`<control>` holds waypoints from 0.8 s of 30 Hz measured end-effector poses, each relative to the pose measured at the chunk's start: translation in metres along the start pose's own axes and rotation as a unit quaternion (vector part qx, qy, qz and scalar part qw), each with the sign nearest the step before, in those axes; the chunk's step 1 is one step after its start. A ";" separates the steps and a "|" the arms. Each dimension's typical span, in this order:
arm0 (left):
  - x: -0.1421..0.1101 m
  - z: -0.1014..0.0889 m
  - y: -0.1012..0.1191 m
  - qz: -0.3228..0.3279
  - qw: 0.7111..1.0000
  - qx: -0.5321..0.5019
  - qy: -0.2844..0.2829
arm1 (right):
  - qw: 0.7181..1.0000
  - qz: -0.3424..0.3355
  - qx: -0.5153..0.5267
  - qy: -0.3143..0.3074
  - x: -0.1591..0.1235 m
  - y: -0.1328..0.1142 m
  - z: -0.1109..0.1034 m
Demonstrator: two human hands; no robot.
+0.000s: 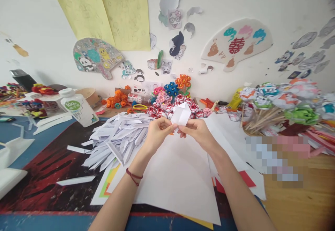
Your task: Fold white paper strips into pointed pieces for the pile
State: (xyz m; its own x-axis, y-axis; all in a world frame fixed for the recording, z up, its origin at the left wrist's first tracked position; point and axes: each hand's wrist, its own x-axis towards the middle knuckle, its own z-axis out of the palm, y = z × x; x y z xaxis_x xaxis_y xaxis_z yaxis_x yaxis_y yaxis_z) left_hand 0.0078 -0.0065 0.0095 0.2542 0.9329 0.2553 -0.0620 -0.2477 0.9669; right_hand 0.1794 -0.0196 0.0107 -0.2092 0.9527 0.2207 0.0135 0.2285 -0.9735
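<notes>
Between my two hands a small folded piece of white paper (181, 114) is held up above the table. My left hand (160, 133) pinches its lower left edge with thumb and fingers. On the other side my right hand (195, 129) grips the lower right edge the same way. Below them lies a large white paper sheet (178, 175), on top of other sheets. Beside my left hand is a heap of folded white paper strips (117, 136). Fingers partly cover the paper's lower edge.
A white bottle (78, 107) stands at the left. Red-and-white paper flowers (180, 102) and orange flowers (183, 81) are at the back. Paper flowers on sticks (277, 100) fill the right side. A loose folded strip (75, 180) lies on the dark red mat (49, 168).
</notes>
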 end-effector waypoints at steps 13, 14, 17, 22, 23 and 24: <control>-0.002 0.000 0.006 0.000 1.000 0.011 -0.011 | 0.999 -0.015 0.016 0.033 0.000 0.002 0.001; -0.003 0.000 0.007 0.002 1.000 0.019 -0.014 | 0.999 -0.018 0.017 0.038 0.000 0.001 0.001; -0.003 0.000 0.006 0.017 0.999 0.046 -0.009 | 0.999 -0.025 0.019 0.044 0.000 0.000 0.000; -0.003 0.001 0.002 0.040 0.997 0.071 0.009 | 0.999 -0.025 0.018 0.045 0.001 0.001 0.000; -0.004 0.001 0.003 0.039 0.997 0.071 0.008 | 0.999 -0.023 0.018 0.045 0.001 0.002 0.000; -0.004 0.001 0.003 0.037 0.997 0.070 0.008 | 0.999 -0.022 0.016 0.045 0.001 0.002 0.001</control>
State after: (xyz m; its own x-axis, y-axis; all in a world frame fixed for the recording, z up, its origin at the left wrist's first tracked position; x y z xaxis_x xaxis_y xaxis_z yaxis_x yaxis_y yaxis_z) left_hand 0.0078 -0.0111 0.0118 0.2376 0.9144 0.3277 0.0548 -0.3495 0.9353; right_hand 0.1786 -0.0181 0.0092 -0.1204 0.9561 0.2673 -0.0256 0.2661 -0.9636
